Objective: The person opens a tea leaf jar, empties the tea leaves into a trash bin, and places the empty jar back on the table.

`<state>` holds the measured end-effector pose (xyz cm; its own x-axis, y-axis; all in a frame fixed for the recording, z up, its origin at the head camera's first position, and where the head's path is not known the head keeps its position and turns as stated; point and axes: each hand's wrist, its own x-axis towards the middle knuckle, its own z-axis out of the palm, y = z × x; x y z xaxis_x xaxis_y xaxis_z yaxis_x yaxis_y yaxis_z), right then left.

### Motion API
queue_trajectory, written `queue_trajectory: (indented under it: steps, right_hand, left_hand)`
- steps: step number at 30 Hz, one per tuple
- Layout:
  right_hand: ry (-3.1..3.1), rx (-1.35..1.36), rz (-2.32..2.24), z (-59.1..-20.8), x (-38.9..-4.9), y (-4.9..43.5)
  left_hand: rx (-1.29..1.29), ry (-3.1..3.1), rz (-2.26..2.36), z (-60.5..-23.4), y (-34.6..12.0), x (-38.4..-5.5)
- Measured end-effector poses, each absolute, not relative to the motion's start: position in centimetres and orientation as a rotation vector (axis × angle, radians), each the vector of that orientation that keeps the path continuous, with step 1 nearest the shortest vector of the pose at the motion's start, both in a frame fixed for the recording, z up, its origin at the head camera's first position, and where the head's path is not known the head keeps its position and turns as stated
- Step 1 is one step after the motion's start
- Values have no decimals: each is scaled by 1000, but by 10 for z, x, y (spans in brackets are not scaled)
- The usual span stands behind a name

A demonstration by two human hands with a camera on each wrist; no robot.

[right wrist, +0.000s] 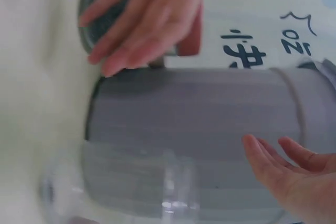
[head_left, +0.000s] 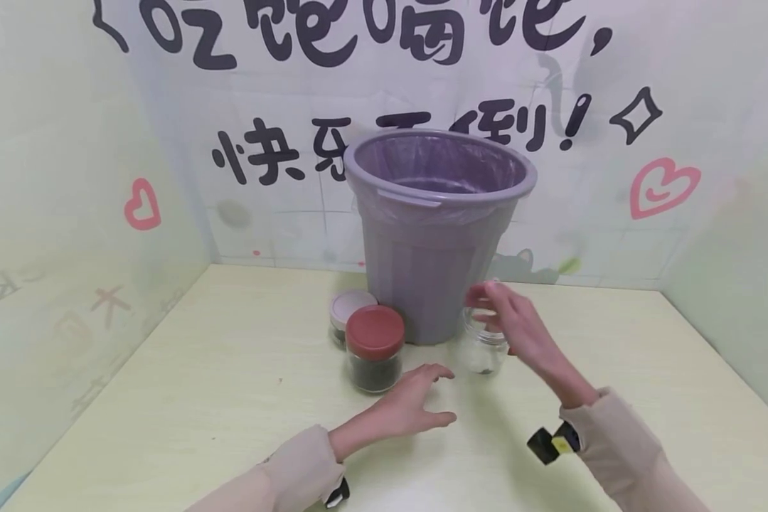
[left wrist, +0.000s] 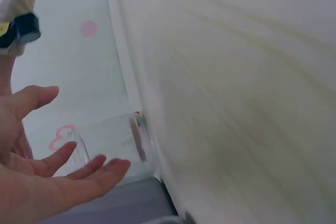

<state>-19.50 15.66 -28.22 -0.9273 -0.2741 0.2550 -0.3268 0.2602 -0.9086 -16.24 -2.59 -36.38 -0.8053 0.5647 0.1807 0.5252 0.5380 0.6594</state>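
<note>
My left hand [head_left: 409, 407] hovers over the table with its fingers spread and nothing in it, just right of a glass jar with a red lid [head_left: 375, 331] and dark contents. Over to the right, my right hand [head_left: 512, 320] is above a clear lidless jar [head_left: 484, 353]. In the right wrist view, a gap shows between the right hand's fingertips [right wrist: 251, 142] and this clear jar [right wrist: 131, 179]. The left wrist view shows the clear jar [left wrist: 107, 142] beyond my left fingers. Behind the red-lidded jar stands another jar with a pale lid [head_left: 352, 307], partly hidden.
A purple-grey bin [head_left: 435, 256] with a plastic liner stands at the back, close behind the jars. Printed wall sheets [head_left: 281, 213] enclose the pale table [head_left: 230, 384] at the back and both sides. A bit of red shows beside the clear jar.
</note>
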Motion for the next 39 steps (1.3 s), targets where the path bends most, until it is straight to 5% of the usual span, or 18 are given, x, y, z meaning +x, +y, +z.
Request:
queue_trajectory:
  steps: [11, 25, 39]
  right_hand:
    - [-2575, 625, 1657, -335, -179, 148]
    - [-2728, 630, 1531, -353, -183, 133]
    - [-2720, 665, 1521, -359, -195, 100]
  left_hand:
    - [1015, 2416, 1275, -365, -81, -160]
    - [934, 2422, 1331, -348, -150, -174]
    - [533, 2627, 1554, -356, -148, -189]
